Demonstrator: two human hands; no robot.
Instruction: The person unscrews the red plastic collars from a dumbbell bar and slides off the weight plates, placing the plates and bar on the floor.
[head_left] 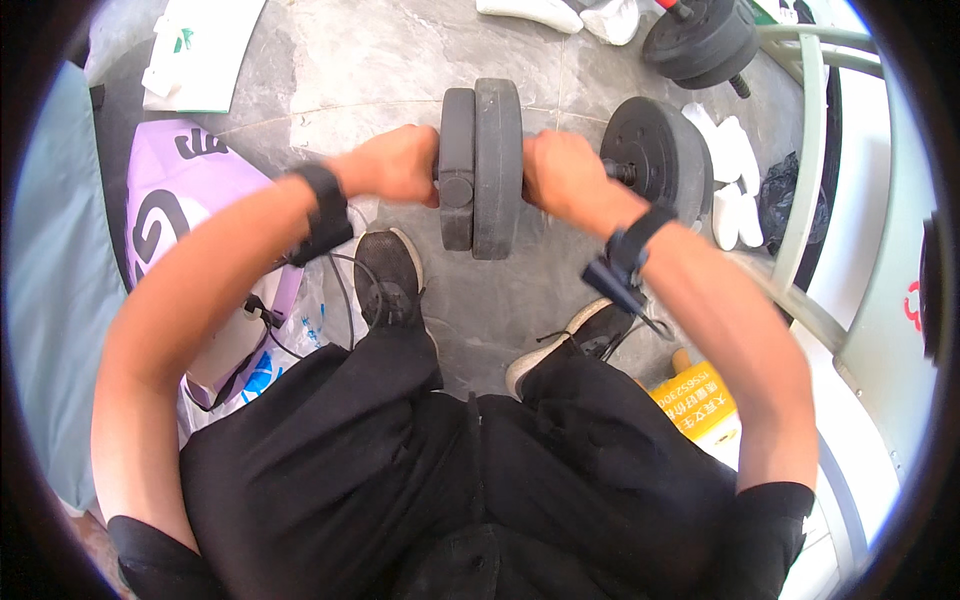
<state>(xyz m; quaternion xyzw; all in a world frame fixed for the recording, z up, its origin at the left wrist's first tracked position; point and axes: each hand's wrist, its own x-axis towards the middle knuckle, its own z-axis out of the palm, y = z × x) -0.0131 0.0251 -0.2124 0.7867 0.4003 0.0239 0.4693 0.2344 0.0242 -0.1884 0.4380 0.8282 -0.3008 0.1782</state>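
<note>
Two black weight plates [497, 170] of a dumbbell stand upright, face to face, between my two fists. My left hand [395, 166] is closed against the plates' left side. On their right side, my right hand [572, 182] is closed too. The parts inside both fists are hidden by the fingers and plates. Just beyond my right hand is another round black plate [655, 150] with a threaded bar end [620, 172] sticking out. Whether that bar joins the plates between my hands, I cannot tell.
Another dumbbell [700, 45] lies at the back right, near white shoes [735, 200] and a pale metal frame [805, 170]. On the left are a purple bag [165, 185] and a white paper bag [200, 55]. A yellow box [697, 398] sits beside my right foot.
</note>
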